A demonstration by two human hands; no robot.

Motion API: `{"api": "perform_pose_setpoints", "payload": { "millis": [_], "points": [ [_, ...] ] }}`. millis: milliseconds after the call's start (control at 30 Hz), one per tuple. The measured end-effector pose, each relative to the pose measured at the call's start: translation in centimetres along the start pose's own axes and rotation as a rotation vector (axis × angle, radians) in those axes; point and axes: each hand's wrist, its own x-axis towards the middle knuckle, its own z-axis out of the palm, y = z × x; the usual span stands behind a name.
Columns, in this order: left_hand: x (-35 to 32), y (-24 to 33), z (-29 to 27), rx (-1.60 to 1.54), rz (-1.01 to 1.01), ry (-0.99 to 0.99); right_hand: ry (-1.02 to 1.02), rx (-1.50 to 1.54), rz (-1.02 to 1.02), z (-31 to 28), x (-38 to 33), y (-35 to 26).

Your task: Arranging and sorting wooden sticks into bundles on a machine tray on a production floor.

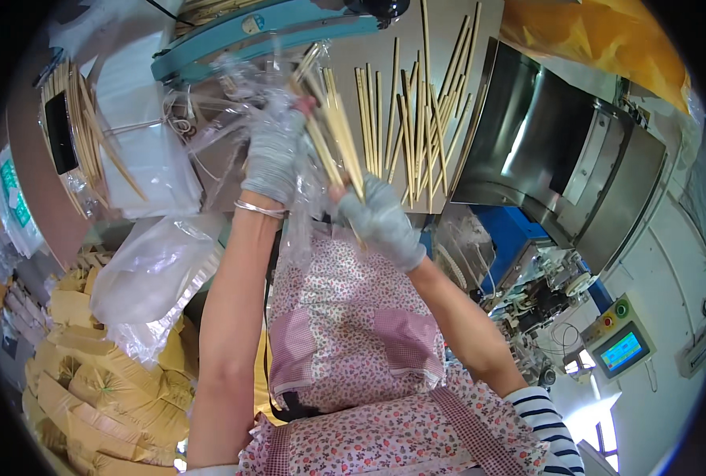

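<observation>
My left hand [275, 159], in a grey-white fabric glove with bare fingertips, is closed on crumpled clear plastic bags [230, 111] at the middle of the table. My right hand [383, 224], gloved the same way, grips a small bunch of wooden chopsticks [343, 139] tilted up and to the left. Their upper part is blurred by motion and lies close to my left fingers and the plastic. Whether the sticks are inside a bag I cannot tell. More loose chopsticks [416, 119] lie on the table just beyond my right hand.
A teal curved machine bar [250, 38] stands at the back. On the left are a stack of clear bags [143, 135] and a bundle of sticks [91, 119]. A shiny metal chute [519, 127] borders the right, with machinery [551, 278] below. Yellow sacks [107, 389] are piled lower left.
</observation>
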Motion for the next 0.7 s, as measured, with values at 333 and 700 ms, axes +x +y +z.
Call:
{"api": "perform_pose_setpoints", "payload": {
  "millis": [333,700],
  "points": [
    [-3.4,4.4,-1.0,-0.950,-0.820,0.085,-0.060,-0.226,-0.103,0.7,2.6,-1.1],
    [1.1,-0.9,-4.6,-1.069,-0.902,0.260,-0.263,-0.291,0.033,-1.7,-1.0,-1.9]
  ]
}}
